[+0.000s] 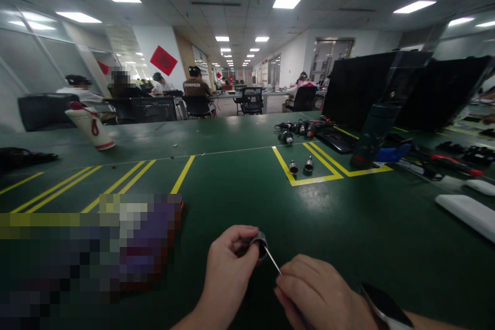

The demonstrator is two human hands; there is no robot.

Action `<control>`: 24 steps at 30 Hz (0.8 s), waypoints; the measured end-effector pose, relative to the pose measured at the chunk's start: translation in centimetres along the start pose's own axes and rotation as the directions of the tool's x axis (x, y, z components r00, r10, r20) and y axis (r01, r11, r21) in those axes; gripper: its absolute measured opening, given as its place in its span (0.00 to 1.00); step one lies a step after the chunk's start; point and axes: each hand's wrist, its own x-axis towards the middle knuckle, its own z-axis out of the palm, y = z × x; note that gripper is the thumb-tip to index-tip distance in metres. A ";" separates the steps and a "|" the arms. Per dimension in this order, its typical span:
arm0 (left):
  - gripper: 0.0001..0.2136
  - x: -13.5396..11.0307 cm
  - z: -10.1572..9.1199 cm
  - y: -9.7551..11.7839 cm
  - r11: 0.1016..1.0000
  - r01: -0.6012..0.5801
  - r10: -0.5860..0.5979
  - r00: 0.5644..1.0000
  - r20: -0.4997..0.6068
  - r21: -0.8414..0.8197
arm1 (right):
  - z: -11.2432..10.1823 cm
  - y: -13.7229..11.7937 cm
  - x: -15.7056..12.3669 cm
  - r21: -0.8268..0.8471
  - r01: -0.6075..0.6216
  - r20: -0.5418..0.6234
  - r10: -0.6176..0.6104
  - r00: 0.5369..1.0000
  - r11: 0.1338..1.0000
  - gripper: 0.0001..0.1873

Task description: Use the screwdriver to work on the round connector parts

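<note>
Jutting from left hand (231, 267): hollow grey part (262, 237)

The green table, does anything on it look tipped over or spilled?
I see no spill. The white tapered cup with red trim at left and dark cylindrical bottle at right seem to lean outward, probably just lens stretch.

two hands (230, 270), one ring (262, 236), one rod (273, 260), two fittings (293, 167) within yellow tape (317, 182), apparently two monitors (356, 90).
</note>
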 end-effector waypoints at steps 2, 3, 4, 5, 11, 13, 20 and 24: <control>0.06 0.0 0.0 0.0 1.000 -0.001 0.001 1.000 0.004 0.006 | 0.0 0.0 0.0 -0.011 0.007 0.004 -0.007 1.000 1.000 0.12; 0.05 0.0 0.0 0.1 1.000 0.001 -0.001 1.000 0.007 0.009 | 0.1 0.0 0.0 -0.014 0.012 0.003 -0.012 1.000 1.000 0.12; 0.05 0.0 0.0 0.2 1.000 0.004 -0.004 1.000 0.011 0.014 | 0.1 0.0 0.0 -0.016 0.021 0.009 -0.021 1.000 1.000 0.12; 0.05 0.0 0.0 0.3 1.000 0.008 -0.008 1.000 0.015 0.020 | 0.1 0.1 0.0 -0.018 0.026 0.013 -0.026 1.000 0.999 0.12; 0.06 0.1 -0.2 0.8 0.999 0.021 -0.022 1.000 0.013 0.050 | 0.1 0.3 -0.1 0.019 0.016 0.010 -0.016 1.000 1.000 0.11; 0.06 0.1 -0.1 0.8 0.999 0.016 -0.016 1.000 0.009 0.043 | 0.0 0.3 0.0 0.051 -0.022 0.011 0.021 1.000 0.998 0.11; 0.08 0.1 -0.1 0.7 0.999 0.020 -0.022 0.998 0.052 0.033 | -0.5 0.5 0.4 0.218 -0.173 0.009 0.175 0.984 0.960 0.08; 0.07 0.2 -0.3 0.9 0.999 0.030 -0.032 0.998 0.057 0.029 | -1.0 0.5 0.2 0.230 -0.132 -0.011 0.138 0.990 0.964 0.08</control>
